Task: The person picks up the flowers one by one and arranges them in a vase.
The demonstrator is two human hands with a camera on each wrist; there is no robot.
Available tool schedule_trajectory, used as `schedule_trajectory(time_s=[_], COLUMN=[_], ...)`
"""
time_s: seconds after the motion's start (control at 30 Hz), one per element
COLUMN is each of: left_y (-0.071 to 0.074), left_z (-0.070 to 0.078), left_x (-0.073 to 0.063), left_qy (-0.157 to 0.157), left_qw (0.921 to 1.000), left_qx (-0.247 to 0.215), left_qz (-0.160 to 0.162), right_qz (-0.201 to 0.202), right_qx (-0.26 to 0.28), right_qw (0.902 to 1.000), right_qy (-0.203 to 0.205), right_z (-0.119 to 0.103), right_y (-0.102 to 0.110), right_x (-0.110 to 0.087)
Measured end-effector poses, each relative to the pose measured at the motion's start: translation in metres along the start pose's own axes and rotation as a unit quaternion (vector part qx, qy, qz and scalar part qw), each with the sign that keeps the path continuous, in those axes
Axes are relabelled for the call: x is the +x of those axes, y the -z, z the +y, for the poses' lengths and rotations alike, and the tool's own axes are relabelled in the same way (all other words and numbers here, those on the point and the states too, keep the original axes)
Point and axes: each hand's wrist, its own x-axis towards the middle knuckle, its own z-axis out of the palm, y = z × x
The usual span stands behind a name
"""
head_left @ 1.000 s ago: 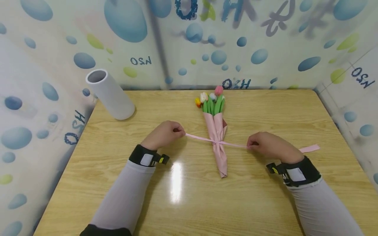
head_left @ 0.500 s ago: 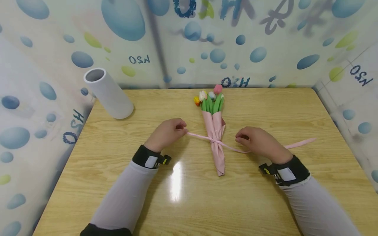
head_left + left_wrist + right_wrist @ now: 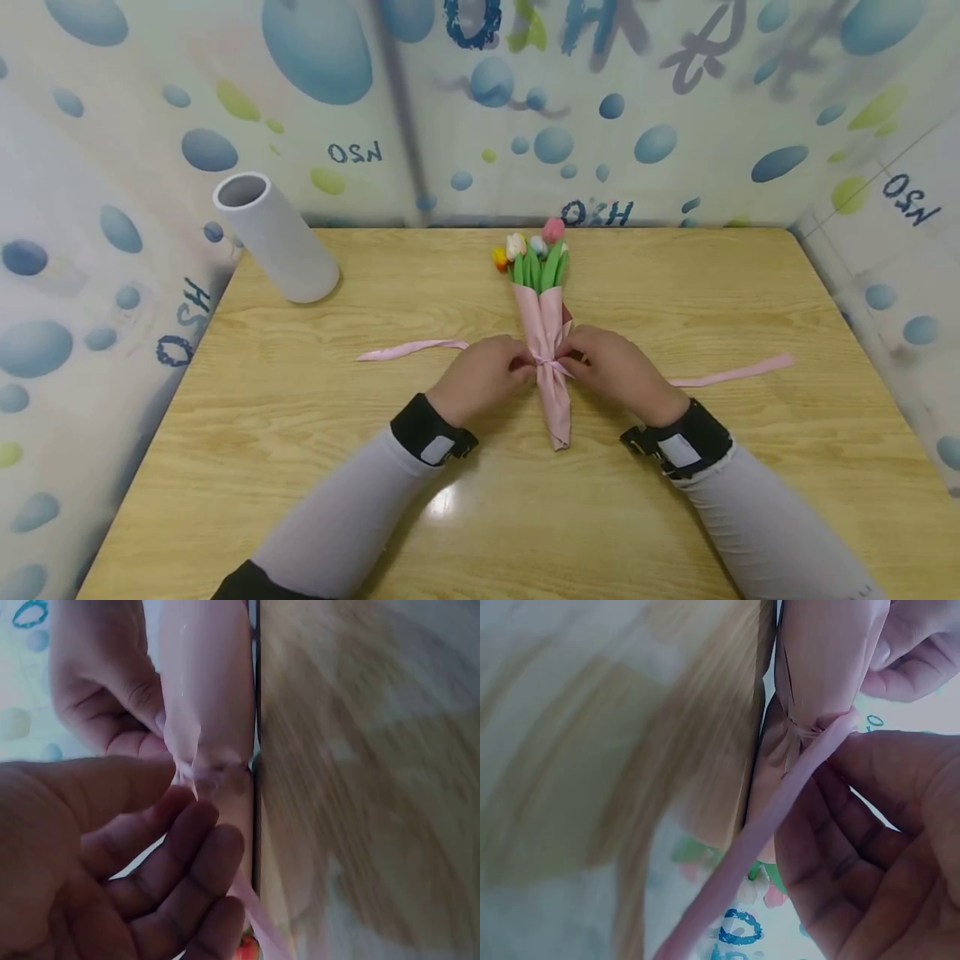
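Note:
A bouquet of tulips [image 3: 536, 254], wrapped in pink paper [image 3: 546, 321], lies on the table with its blooms toward the back. Round its narrow part a pink ribbon [image 3: 735, 373] is tied, one tail trailing to each side. My left hand [image 3: 482, 377] pinches the ribbon close beside the knot, thumb against index finger. From the other side my right hand [image 3: 621, 371] pinches it near the knot as well. In the right wrist view the ribbon [image 3: 742, 851] runs away from my thumb and fingers across the paper. My fingertips partly hide the knot.
A white cylindrical vase [image 3: 281, 242] stands at the table's back left corner. Behind the wooden table [image 3: 600, 517] hangs a patterned backdrop [image 3: 420, 75] with blue and green spots, and similar sheets line both sides.
Both hands have slid inward from the ribbon's outer lengths to the knot. The ribbon's left tail now lies loose on the table. The bouquet has stayed in place.

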Motion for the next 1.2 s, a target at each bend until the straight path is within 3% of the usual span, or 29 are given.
schedule_trajectory(time_s=[0.17, 0.4, 0.77, 1.2], left_y=[-0.005, -0.009, -0.012, -0.006], left_z=[0.006, 0.009, 0.006, 0.003], left_x=[0.002, 0.006, 0.013, 0.012], left_qy=[0.010, 0.002, -0.015, 0.004], left_qw=[0.9997, 0.9977, 0.9969, 0.9984], left_qx=[0.005, 0.049, 0.065, 0.053], left_qz=[0.022, 0.047, 0.042, 0.020], right_qz=[-0.004, -0.010, -0.031, -0.021], right_qx=[0.004, -0.006, -0.035, -0.037], right_qw=[0.9999, 0.9997, 0.9987, 0.9990], right_qy=[0.016, 0.023, 0.020, 0.011], right_z=[-0.001, -0.004, -0.010, -0.010], right_y=[-0.001, 0.000, -0.003, -0.005], right_x=[0.001, 0.005, 0.009, 0.009])
